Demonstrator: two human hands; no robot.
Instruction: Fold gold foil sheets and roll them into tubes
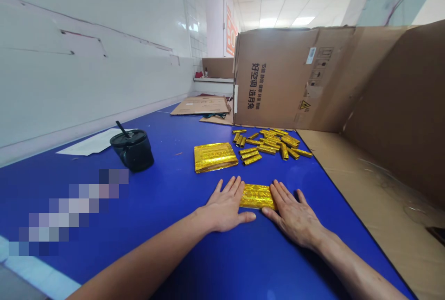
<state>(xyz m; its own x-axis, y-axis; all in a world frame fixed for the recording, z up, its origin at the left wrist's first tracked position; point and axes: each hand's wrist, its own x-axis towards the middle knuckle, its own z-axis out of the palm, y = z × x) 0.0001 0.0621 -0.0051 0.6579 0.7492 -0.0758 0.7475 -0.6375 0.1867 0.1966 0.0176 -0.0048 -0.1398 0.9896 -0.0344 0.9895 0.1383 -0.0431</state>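
Note:
A shiny gold foil sheet (257, 196) lies flat on the blue table (181, 253) in front of me. My left hand (227, 205) rests on its left end, fingers stretched out and thumb apart. Over its right end lies my right hand (292, 212), also flat with the fingers spread. Just beyond my left hand sits a stack of gold foil sheets (215, 157). Behind and to the right, several rolled gold foil tubes (269, 142) lie in a loose heap. The ends of the sheet are partly hidden under my fingers.
A dark lidded mug (137, 151) with a handle sticking out stands at the left, beside a white paper (88, 142). A large cardboard box (285, 77) stands at the back right. Flat cardboard (200, 105) lies at the far end, and a white wall (86, 73) runs along the left.

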